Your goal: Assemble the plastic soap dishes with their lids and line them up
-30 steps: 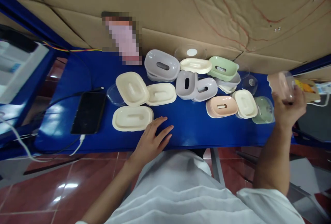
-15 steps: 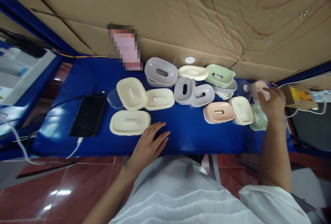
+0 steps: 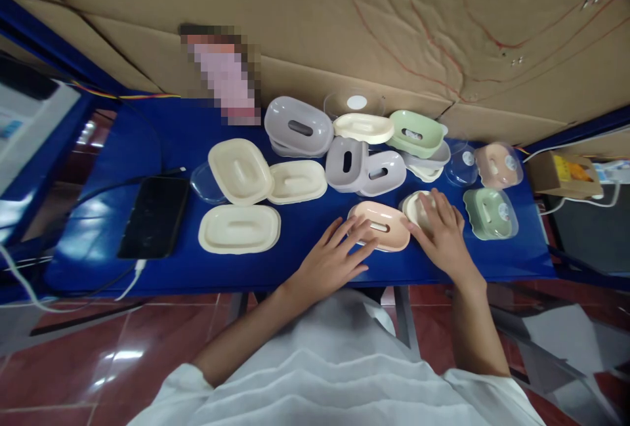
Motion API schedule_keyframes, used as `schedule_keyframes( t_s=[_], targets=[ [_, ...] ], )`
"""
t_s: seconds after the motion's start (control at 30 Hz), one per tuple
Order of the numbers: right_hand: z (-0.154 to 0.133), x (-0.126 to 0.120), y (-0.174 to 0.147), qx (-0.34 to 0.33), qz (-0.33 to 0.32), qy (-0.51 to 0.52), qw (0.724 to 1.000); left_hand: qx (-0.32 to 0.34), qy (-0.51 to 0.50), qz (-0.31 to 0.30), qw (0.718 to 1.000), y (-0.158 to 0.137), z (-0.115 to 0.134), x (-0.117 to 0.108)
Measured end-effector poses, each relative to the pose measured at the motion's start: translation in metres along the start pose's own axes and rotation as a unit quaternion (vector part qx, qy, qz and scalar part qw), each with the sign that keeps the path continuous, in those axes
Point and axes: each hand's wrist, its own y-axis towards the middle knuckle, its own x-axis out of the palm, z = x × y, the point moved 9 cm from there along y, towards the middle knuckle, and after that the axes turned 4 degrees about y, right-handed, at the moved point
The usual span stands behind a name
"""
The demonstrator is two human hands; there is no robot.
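Observation:
A peach soap dish [image 3: 388,237] with a slot in its base lies near the table's front edge. My left hand [image 3: 331,262] rests over its left side, fingers spread and fingertips touching it. Just right of that dish, my right hand [image 3: 444,232] covers much of a cream soap dish [image 3: 416,209], its thumb by the near left edge and its fingers across the top. Further right sit a green soap dish [image 3: 487,213] and a pink soap dish [image 3: 493,165], each with a clear cover.
Grey-lilac dishes [image 3: 300,125], a light green dish [image 3: 418,132] and cream trays [image 3: 241,229] spread over the blue table [image 3: 305,268]. At left is a black phone [image 3: 155,219] with a white cable. A cardboard box [image 3: 558,180] stands right. Brown cardboard [image 3: 305,25] backs the table.
My right hand has left the pink dish and come to the cream dish. My left hand has moved right onto the peach dish. Both dishes have shifted left, away from the green one.

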Motion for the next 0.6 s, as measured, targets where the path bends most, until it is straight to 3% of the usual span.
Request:
schedule_keyframes(
  t_s=[0.13,0.3,0.4,0.5,0.6],
  targets=[
    [0.008,0.0,-0.016,0.005,-0.058,0.023,0.998,-0.034,-0.002,0.033,0.999,-0.008,-0.011,-0.01],
    [0.025,-0.01,-0.007,0.01,-0.057,0.134,0.989,-0.056,-0.028,0.045,0.997,-0.021,-0.023,-0.023],
    [0.03,-0.015,0.009,-0.003,-0.028,0.139,0.99,-0.059,-0.011,0.032,0.998,-0.018,-0.026,-0.025],
    [0.03,-0.02,0.017,-0.007,0.028,0.058,0.998,-0.061,0.011,0.046,0.997,-0.015,-0.028,-0.03],
    [0.01,-0.025,0.008,-0.011,0.092,0.006,0.996,-0.076,0.032,0.071,0.994,-0.021,-0.034,-0.038]
  ],
)
